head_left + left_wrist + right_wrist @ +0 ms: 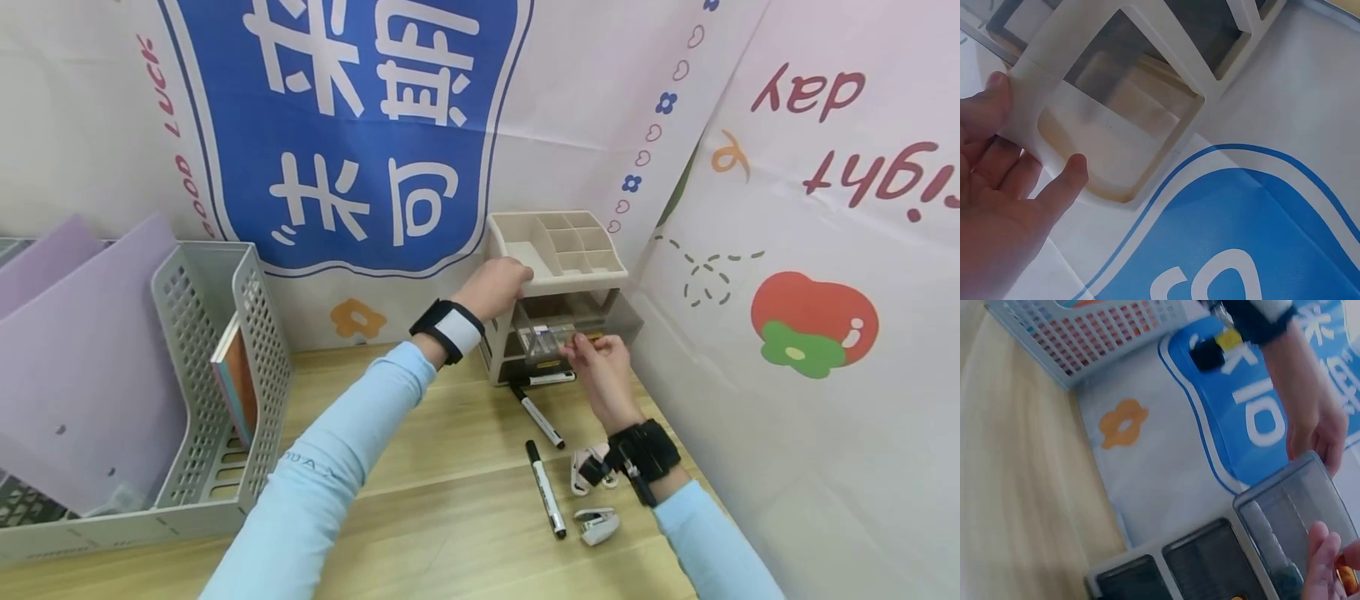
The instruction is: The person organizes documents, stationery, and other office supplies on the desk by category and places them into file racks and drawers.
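Observation:
A cream desk organizer (pixel 491 333) stands against the back wall, with a compartmented tray on top and smoky clear drawers below. My left hand (pixel 491 287) grips its upper left front edge; in the left wrist view, thumb and fingers (pixel 1063 190) sit around the cream frame. The upper drawer (pixel 1297 494) is pulled out, with small clear and whitish items inside. My right hand (pixel 600 371) pinches this drawer's front, next to an orange knob (pixel 1347 579). The lower drawers (pixel 1204 559) look pushed in.
Several black-and-white markers (pixel 546 487) lie on the wooden table (pixel 420 500) before the organizer. A small stapler (pixel 597 527) and other whitish items (pixel 581 472) lie near the right wrist. At left stands a grey file rack (pixel 262 333) with purple folders (pixel 112 358) and a book.

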`<action>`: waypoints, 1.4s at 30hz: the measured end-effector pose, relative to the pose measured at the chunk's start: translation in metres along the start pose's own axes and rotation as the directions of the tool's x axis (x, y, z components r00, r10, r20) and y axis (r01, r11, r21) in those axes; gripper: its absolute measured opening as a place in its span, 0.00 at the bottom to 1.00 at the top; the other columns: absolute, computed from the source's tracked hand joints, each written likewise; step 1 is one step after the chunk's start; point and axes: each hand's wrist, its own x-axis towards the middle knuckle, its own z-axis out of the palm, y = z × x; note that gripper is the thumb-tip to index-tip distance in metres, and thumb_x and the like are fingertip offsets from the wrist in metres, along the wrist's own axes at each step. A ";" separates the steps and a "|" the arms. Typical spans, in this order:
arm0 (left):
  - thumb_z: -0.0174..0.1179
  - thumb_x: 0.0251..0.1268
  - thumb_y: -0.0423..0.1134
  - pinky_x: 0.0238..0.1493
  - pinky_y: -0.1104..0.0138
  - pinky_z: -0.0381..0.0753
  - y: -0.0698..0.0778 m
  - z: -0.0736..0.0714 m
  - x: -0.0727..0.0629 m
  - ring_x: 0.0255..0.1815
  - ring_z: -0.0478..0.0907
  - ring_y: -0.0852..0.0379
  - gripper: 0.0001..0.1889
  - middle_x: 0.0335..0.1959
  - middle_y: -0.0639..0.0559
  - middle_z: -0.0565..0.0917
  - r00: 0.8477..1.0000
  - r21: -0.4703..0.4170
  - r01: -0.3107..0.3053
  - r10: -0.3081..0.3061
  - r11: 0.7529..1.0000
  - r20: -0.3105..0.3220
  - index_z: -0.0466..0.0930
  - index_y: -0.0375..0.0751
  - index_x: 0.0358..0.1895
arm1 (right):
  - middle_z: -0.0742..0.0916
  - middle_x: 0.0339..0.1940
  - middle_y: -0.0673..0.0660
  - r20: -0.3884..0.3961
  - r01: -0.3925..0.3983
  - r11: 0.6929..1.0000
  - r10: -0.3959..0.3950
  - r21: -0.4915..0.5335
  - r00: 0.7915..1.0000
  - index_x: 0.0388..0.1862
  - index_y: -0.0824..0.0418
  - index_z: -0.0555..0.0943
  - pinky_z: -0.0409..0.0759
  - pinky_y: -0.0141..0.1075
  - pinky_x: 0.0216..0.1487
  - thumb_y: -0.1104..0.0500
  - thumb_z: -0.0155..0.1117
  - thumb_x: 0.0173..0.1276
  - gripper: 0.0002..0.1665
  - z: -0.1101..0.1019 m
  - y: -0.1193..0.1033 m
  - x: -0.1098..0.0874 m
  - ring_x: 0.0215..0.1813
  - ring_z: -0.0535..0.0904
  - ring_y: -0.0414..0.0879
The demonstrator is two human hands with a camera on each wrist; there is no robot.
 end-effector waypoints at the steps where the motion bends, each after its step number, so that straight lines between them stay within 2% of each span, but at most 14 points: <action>1: 0.60 0.69 0.32 0.55 0.60 0.81 0.002 0.001 0.000 0.49 0.83 0.49 0.08 0.46 0.45 0.87 1.000 -0.007 0.005 -0.005 1.000 0.009 0.84 0.39 0.48 | 0.80 0.35 0.55 -0.002 -0.009 1.000 0.009 -0.009 1.000 0.37 0.58 0.57 0.85 0.32 0.50 0.68 0.54 0.75 0.16 0.002 0.000 0.007 0.32 0.82 0.40; 6: 0.61 0.69 0.33 0.56 0.60 0.81 0.011 0.006 -0.002 0.50 0.83 0.50 0.10 0.47 0.46 0.87 0.999 -0.038 0.021 -0.019 0.999 0.050 0.84 0.40 0.51 | 0.84 0.32 0.53 0.042 -0.045 0.996 0.049 -0.082 0.998 0.40 0.58 0.59 0.84 0.28 0.44 0.64 0.57 0.75 0.15 0.007 0.004 0.040 0.33 0.86 0.39; 9: 0.61 0.69 0.32 0.56 0.60 0.82 0.015 0.008 -0.004 0.50 0.83 0.50 0.10 0.48 0.46 0.87 0.998 -0.064 0.029 -0.024 0.998 0.064 0.84 0.41 0.51 | 0.84 0.33 0.51 0.072 -0.064 0.990 0.073 -0.127 0.995 0.41 0.58 0.60 0.83 0.26 0.43 0.64 0.57 0.75 0.14 -0.002 0.006 0.046 0.34 0.85 0.38; 11: 0.61 0.69 0.32 0.55 0.60 0.82 0.017 0.008 -0.003 0.50 0.83 0.50 0.10 0.47 0.46 0.87 0.998 -0.075 0.029 -0.025 0.997 0.056 0.84 0.41 0.50 | 0.84 0.34 0.51 0.062 -0.094 0.983 0.105 -0.156 0.993 0.41 0.58 0.62 0.83 0.26 0.41 0.64 0.57 0.75 0.12 -0.012 0.007 0.044 0.34 0.84 0.38; 14: 0.61 0.69 0.32 0.54 0.60 0.82 0.020 0.006 -0.002 0.49 0.83 0.50 0.09 0.46 0.46 0.87 0.999 -0.072 0.026 -0.024 0.997 0.031 0.84 0.40 0.49 | 0.83 0.34 0.51 -0.002 -0.176 0.964 0.179 -0.198 0.984 0.41 0.59 0.62 0.82 0.26 0.38 0.63 0.57 0.76 0.11 -0.029 0.009 0.040 0.32 0.83 0.38; 17: 0.61 0.68 0.32 0.53 0.60 0.83 0.021 0.004 0.000 0.49 0.83 0.50 0.08 0.45 0.46 0.87 1.000 -0.056 0.022 -0.021 0.998 0.013 0.85 0.41 0.48 | 0.80 0.37 0.54 -0.031 -0.256 0.955 0.254 -0.151 0.967 0.43 0.59 0.59 0.81 0.25 0.37 0.62 0.55 0.77 0.13 -0.040 0.014 0.043 0.33 0.83 0.39; 20: 0.61 0.69 0.32 0.52 0.61 0.83 0.023 0.006 0.002 0.48 0.83 0.51 0.08 0.45 0.47 0.87 0.999 -0.066 0.018 -0.016 0.998 0.030 0.84 0.41 0.48 | 0.76 0.40 0.56 -0.044 -0.298 0.948 0.295 -0.114 0.954 0.45 0.59 0.56 0.81 0.24 0.38 0.63 0.54 0.76 0.15 -0.042 0.022 0.051 0.34 0.83 0.39; 22: 0.60 0.69 0.32 0.52 0.61 0.83 0.025 0.008 0.002 0.48 0.83 0.51 0.08 0.45 0.47 0.87 0.999 -0.080 0.016 -0.012 0.997 0.046 0.84 0.42 0.48 | 0.74 0.42 0.57 -0.070 -0.309 0.943 0.302 -0.127 0.951 0.45 0.59 0.56 0.81 0.23 0.37 0.64 0.54 0.76 0.15 -0.040 0.028 0.055 0.33 0.82 0.38; 25: 0.60 0.70 0.33 0.52 0.61 0.83 0.026 0.010 0.003 0.48 0.83 0.51 0.08 0.46 0.47 0.87 0.998 -0.089 0.015 -0.011 0.996 0.055 0.84 0.41 0.48 | 0.75 0.42 0.58 -0.133 -0.304 0.930 0.281 -0.205 0.950 0.46 0.59 0.58 0.81 0.25 0.34 0.64 0.54 0.75 0.14 -0.037 0.036 0.057 0.30 0.82 0.38; 29: 0.60 0.69 0.32 0.53 0.60 0.83 0.022 0.006 0.002 0.49 0.83 0.50 0.09 0.46 0.46 0.87 0.998 -0.086 0.038 -0.034 0.996 0.044 0.84 0.41 0.49 | 0.76 0.46 0.59 -0.122 -0.284 0.919 0.260 -0.274 0.958 0.48 0.59 0.59 0.82 0.24 0.36 0.64 0.55 0.75 0.14 -0.030 0.038 0.062 0.31 0.82 0.38; 32: 0.61 0.68 0.31 0.52 0.59 0.83 0.018 0.005 0.002 0.48 0.83 0.50 0.09 0.46 0.47 0.87 0.998 -0.086 0.058 -0.054 0.995 0.044 0.84 0.41 0.49 | 0.74 0.45 0.59 -0.098 -0.271 0.925 0.254 -0.265 0.962 0.46 0.59 0.58 0.82 0.24 0.37 0.65 0.55 0.75 0.15 -0.026 0.038 0.065 0.32 0.82 0.37; 35: 0.61 0.68 0.30 0.48 0.59 0.84 0.016 0.006 0.004 0.47 0.83 0.51 0.09 0.44 0.48 0.87 0.997 -0.091 0.062 -0.058 0.994 0.051 0.84 0.42 0.47 | 0.72 0.44 0.58 -0.087 -0.259 0.943 0.246 -0.207 0.965 0.43 0.59 0.57 0.81 0.23 0.39 0.68 0.54 0.74 0.15 -0.030 0.037 0.053 0.32 0.81 0.36; 39: 0.59 0.68 0.30 0.45 0.58 0.84 0.010 0.001 0.004 0.47 0.82 0.50 0.08 0.44 0.47 0.87 0.997 -0.081 0.061 -0.056 0.995 0.062 0.84 0.42 0.46 | 0.70 0.45 0.57 -0.051 -0.265 0.951 0.260 -0.159 0.964 0.43 0.60 0.56 0.81 0.22 0.43 0.70 0.52 0.74 0.15 -0.044 0.033 0.015 0.33 0.79 0.35; 42: 0.59 0.68 0.29 0.46 0.56 0.84 0.001 -0.007 0.002 0.47 0.82 0.48 0.07 0.45 0.45 0.86 0.997 -0.066 0.068 -0.064 0.996 0.051 0.83 0.41 0.45 | 0.74 0.43 0.55 -0.002 -0.261 0.946 0.265 -0.193 0.964 0.43 0.61 0.58 0.81 0.23 0.45 0.72 0.51 0.75 0.13 -0.056 0.029 -0.013 0.36 0.80 0.36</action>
